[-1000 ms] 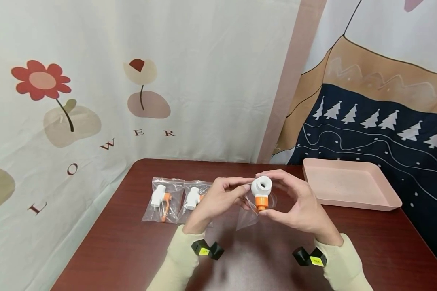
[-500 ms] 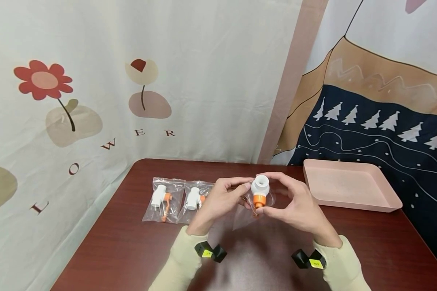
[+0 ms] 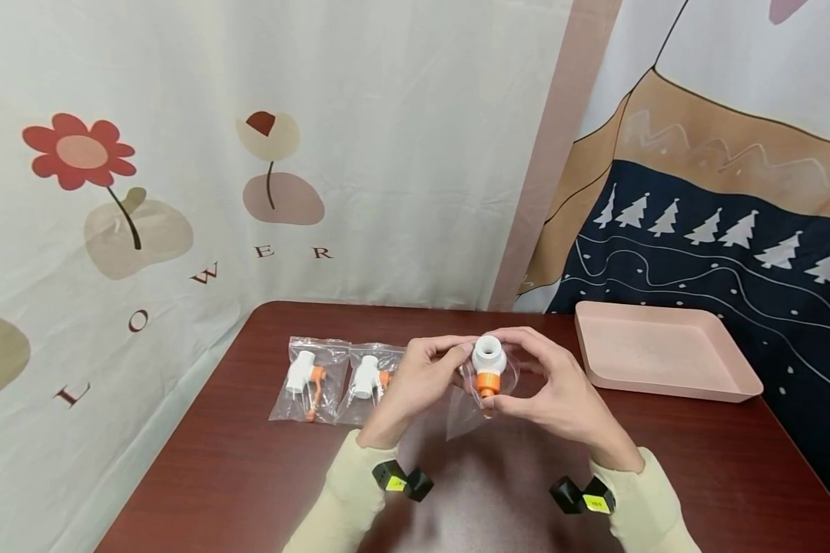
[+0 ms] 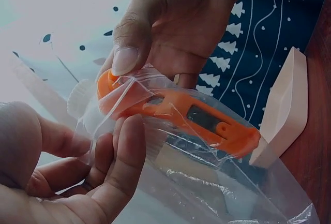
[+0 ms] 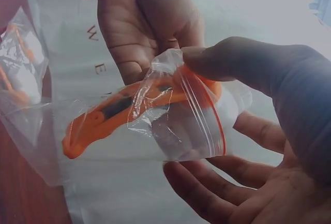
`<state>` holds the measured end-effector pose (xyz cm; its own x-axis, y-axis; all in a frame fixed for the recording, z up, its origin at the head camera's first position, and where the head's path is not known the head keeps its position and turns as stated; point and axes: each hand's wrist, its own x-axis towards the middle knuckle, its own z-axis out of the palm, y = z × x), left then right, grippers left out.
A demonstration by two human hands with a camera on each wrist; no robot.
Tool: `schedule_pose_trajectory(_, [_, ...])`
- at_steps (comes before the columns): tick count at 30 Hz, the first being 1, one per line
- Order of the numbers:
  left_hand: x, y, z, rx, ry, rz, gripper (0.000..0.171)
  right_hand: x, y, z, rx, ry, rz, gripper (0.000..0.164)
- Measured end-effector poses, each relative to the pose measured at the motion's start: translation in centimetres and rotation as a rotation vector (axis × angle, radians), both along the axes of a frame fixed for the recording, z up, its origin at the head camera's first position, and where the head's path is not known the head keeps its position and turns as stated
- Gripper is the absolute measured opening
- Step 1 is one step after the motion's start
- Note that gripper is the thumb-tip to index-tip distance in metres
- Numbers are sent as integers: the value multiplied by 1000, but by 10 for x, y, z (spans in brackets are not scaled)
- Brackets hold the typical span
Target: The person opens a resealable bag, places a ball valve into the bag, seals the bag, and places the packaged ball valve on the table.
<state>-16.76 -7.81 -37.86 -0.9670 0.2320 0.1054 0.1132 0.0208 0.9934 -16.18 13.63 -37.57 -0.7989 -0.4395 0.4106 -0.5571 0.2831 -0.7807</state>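
Note:
Between my hands is a white plastic ball valve (image 3: 488,361) with an orange lever handle (image 5: 103,123). A clear zip bag (image 5: 191,136) surrounds most of it, and one white end pokes out past the red zip line in the right wrist view. My right hand (image 3: 563,395) grips the valve, thumb on the orange hub and fingers around the white body. The thumb and fingers of my left hand (image 3: 425,384) pinch the bag's edge beside the white body. In the left wrist view, the loose plastic (image 4: 279,193) trails beyond the lever.
Two more bagged valves lie on the dark red table (image 3: 214,461), one bag (image 3: 304,376) at the left and another bag (image 3: 365,380) partly behind my left hand. A pink tray (image 3: 678,349) sits at the back right. Printed curtains (image 3: 401,153) hang behind the table.
The valve has shifted slightly left, and its open white end has tipped from facing me to facing more upward. My right hand has moved a little left with it. The bagged valves and tray are unmoved.

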Motion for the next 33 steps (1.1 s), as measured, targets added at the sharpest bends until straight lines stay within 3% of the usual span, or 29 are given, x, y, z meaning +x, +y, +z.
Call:
schedule_pose_trajectory(13, [1, 2, 0, 6, 15, 93, 23, -2, -1, -5, 13, -37, 1, 71])
schedule_pose_trajectory(22, [0, 3, 0, 8, 25, 104, 23, -2, 0, -1, 10, -48, 22, 72])
schedule_pose_trajectory(28, [1, 4, 0, 4, 35, 97, 23, -3, 0, -2, -3, -80, 10, 62])
schedule_pose_trajectory(33, [2, 3, 1, -14, 40, 67, 22, -2, 0, -1, 17, -92, -70, 45])
